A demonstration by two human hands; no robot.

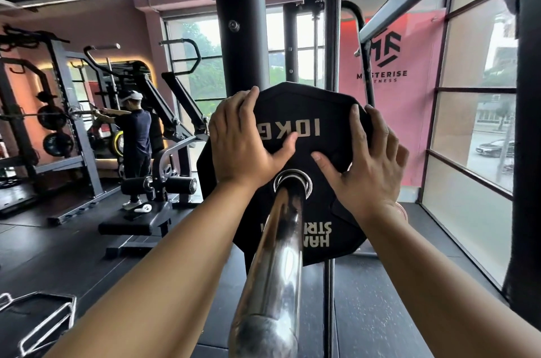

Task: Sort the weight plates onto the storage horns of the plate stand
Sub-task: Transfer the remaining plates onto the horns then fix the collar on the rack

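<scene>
**While both hands grip its upper edge, the 10 kg plate hangs on the horn**

Because the weight plate [307, 106] is marked 10KG, I judge it heavy and fully rigid. Its coating looks like matte rubber, so it should grip well and not slip. It is threaded on the chrome storage horn [278, 255], which runs back toward me between my wrists and carries the load.

My left hand [243, 141] curls its fingers over the plate's upper left edge, with the thumb pressed on the face. My right hand [369, 164] does the same on the upper right edge. That hold on two opposite facets is the one I would choose, since it keeps fingers clear of the hub and of the back face, where they could get pinched. Just beyond the left hand, a dark rim suggests a wider plate [202, 164] sitting behind this one.

Below the hands lies black rubber flooring [73, 264]. Past the fingertips rises a black upright [237, 21], and right of my right hand stand tall windows [474, 152]. Well left of my left hand, another person [137, 129] works at a rack.
</scene>
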